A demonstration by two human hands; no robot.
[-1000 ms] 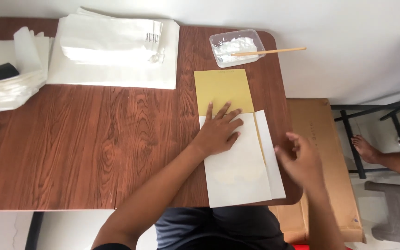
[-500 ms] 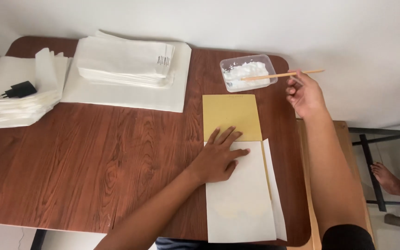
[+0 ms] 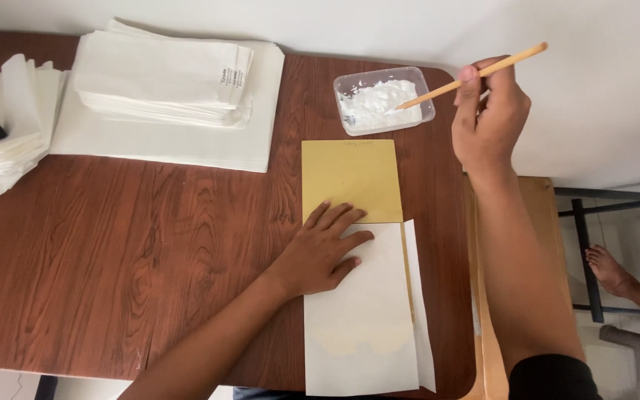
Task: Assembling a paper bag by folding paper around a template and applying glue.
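Hands: left hand (image 3: 318,255) flat, fingers spread, pinning white sheet (image 3: 361,318) below yellow card (image 3: 351,180); right hand (image 3: 487,118) grips stick (image 3: 475,74), tip in paste tub (image 3: 383,100) above card. Risk: paste drips crossing card; sheet may shift if pressure eases.

I see my left hand (image 3: 318,253) flat on the white paper sheet (image 3: 361,318), lower centre, fingers overlapping the yellow board (image 3: 351,180) under it. My right hand (image 3: 489,118), upper right, pinches a thin wooden stick (image 3: 475,75); tip sits in the clear tray of white paste (image 3: 381,100). White paper bag stacks (image 3: 161,78) upper left on the brown wooden table (image 3: 127,244).
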